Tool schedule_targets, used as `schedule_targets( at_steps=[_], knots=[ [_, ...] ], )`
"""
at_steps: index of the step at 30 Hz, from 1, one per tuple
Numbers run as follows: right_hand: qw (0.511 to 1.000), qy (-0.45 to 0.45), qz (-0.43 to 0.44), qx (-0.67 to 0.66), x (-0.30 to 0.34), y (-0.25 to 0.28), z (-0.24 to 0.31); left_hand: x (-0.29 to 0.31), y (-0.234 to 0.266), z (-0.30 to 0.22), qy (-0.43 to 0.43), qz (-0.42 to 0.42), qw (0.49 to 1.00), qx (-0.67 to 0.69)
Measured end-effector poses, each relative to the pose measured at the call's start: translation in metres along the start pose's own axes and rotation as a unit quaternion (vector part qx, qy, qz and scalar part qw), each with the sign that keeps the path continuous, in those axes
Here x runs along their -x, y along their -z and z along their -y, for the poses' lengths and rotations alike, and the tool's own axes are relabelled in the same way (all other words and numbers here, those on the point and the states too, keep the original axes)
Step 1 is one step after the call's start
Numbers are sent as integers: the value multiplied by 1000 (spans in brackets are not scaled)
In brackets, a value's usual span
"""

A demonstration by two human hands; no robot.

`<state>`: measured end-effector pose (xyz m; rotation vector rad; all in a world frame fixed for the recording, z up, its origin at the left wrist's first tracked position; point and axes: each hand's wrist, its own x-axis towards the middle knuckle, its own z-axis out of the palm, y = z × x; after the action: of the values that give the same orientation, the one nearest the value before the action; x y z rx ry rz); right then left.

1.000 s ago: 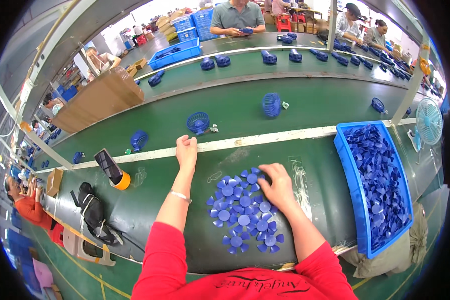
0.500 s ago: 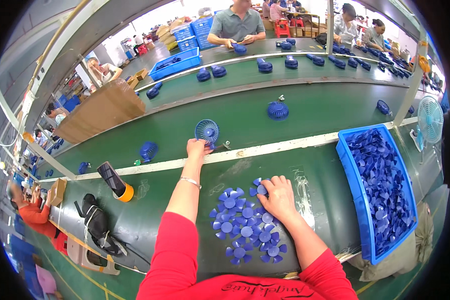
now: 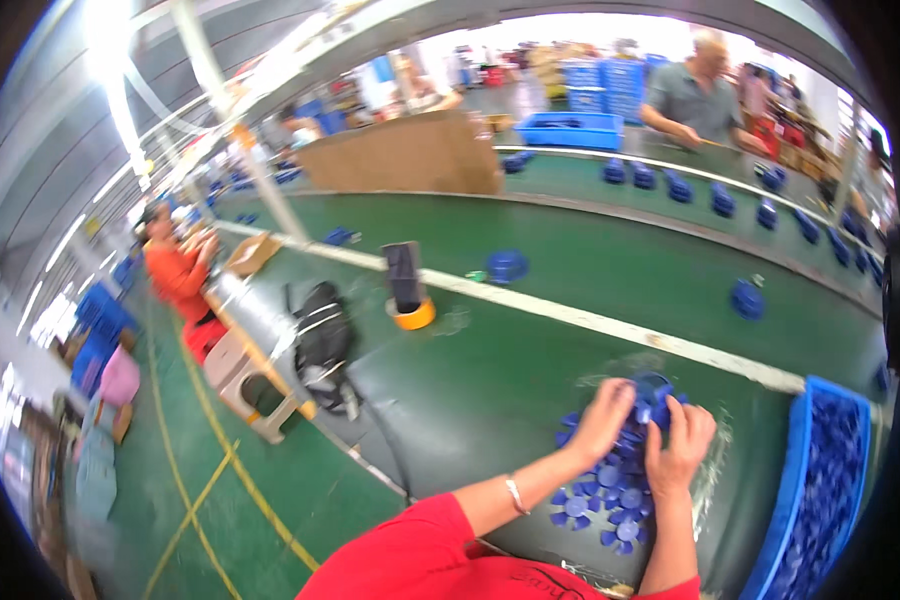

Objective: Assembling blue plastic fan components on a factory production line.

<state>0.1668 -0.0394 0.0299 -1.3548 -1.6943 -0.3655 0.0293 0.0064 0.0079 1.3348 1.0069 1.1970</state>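
My left hand (image 3: 602, 420) grips a round blue fan housing (image 3: 654, 384) above the near green work surface. Close against it, my right hand (image 3: 680, 448) is closed with a blue fan blade (image 3: 646, 411) pinched at the housing; blur and fingers partly hide how the two parts meet. Beneath and between my hands, several loose blue fan blades (image 3: 576, 507) lie in a cluster on the surface. To the right stands a blue bin (image 3: 796, 470) full of the same blades.
Beyond a white rail (image 3: 580, 318), a green belt carries blue fan housings (image 3: 508, 266). On the left lie a black bag (image 3: 322, 335) and an orange tape roll (image 3: 412, 316) with a dark object upright in it. A cardboard sheet (image 3: 400, 155) stands behind. Co-workers sit left and stand across.
My left hand has brought the fan housing back from the belt to above the blades. My right hand has lifted a blade to it. The view has swung to the left.
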Motion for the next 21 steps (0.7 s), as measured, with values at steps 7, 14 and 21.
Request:
schedule_targets(
  at_steps=[7,14,21],
  knots=[
    [996,61,58,-3,0,-4,13,15,-1,8,-28,30,999,-7],
    [996,74,53,12,-1,-6,16,11,3,16,-58,9,998,-5],
    [995,78,57,12,1,-6,16,11,3,11,-59,18,998,12]
  ],
)
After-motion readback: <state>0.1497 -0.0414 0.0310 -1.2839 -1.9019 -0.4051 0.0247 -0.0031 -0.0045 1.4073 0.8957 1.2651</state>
